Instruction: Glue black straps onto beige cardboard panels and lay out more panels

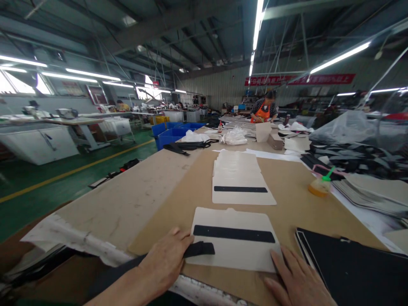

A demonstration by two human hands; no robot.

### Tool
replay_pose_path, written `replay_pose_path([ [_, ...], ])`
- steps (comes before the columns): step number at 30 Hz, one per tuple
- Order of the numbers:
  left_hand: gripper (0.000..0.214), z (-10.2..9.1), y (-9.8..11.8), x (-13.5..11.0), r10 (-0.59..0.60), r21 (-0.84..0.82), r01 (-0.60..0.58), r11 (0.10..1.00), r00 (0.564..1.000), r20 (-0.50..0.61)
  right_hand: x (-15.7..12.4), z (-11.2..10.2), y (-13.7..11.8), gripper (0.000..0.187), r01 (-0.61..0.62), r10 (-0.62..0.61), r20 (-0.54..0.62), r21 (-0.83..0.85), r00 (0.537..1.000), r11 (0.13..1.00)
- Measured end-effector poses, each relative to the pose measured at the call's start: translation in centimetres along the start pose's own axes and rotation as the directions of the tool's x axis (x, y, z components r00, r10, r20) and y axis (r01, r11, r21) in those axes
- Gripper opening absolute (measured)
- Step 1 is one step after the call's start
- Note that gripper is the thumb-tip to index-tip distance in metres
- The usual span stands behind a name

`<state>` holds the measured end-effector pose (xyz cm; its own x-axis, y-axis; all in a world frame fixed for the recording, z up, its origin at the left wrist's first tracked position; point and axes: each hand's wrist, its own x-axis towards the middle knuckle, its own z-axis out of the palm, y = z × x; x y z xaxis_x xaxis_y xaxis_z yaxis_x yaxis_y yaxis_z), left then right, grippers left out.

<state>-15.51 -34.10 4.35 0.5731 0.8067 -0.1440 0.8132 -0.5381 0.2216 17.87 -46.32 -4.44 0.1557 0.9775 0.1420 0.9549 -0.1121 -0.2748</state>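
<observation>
At the head view's lower centre, the left grip (167, 257) is clamping a loose black strip (204, 249) over the pale panel (237, 258), whose right edge the right grip (298, 278) is touching, fingers apart, the strip possibly skewing if the panel slides.

We get harsh glare from a ceiling tube (257, 25) at one o'clock; windows (43, 85) near ten burn white (their detail lost to us). The roof (197, 42) is dim, shadow pools at eight, edges stretch, and the banner (318, 79) at two seems slightly blurred.
</observation>
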Motion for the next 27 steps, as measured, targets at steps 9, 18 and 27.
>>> replay_pose_path([
  [9,0.037,-2.4,3.7,-1.7,0.034,-0.875,0.207,0.437,0.969,0.246,1.3,-6.5,-8.4,0.032,-0.069,-0.058,0.144,0.742,0.988,0.666],
  [18,0.043,0.1,7.0,0.8,0.048,-0.975,0.163,0.15,0.984,0.172,3.4,-6.2,-14.4,0.048,-0.123,-0.155,0.195,0.916,0.968,0.383],
  [27,0.044,1.0,8.0,1.9,-0.106,-0.961,0.218,0.167,0.973,0.203,3.1,-5.1,-14.3,0.028,-0.008,-0.078,0.043,0.919,0.996,0.395],
])
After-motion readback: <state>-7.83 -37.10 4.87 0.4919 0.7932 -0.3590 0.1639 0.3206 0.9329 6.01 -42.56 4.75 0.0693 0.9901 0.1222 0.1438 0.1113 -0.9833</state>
